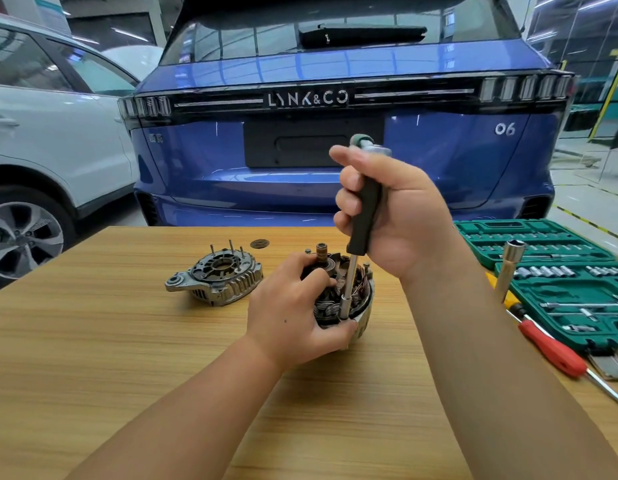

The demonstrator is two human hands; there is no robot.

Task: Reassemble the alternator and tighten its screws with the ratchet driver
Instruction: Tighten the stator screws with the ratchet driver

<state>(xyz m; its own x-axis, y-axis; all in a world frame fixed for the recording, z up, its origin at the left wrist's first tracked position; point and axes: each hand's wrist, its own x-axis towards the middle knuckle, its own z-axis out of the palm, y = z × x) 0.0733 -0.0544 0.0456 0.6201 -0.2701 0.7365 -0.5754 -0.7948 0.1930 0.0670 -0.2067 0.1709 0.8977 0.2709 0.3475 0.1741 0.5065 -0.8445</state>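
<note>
Bench [110, 341] lay bare along the near edge and left side, giving open passage there. Centre was occupied: the alternator [345, 296], held by the left hand [293, 317], with the driver [356, 244] standing upright in it under the right hand [390, 216]. A housing [215, 277] stood just left, apart. The right edge was blocked by socket case [556, 271] and screwdriver [549, 348]. A car [335, 161] closed the far side.

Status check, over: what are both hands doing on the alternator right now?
Left hand grips copper-wound alternator body. Right hand grips black-handled ratchet driver, socket down on rim screw. Grey finned end cover off, lying apart.
</note>
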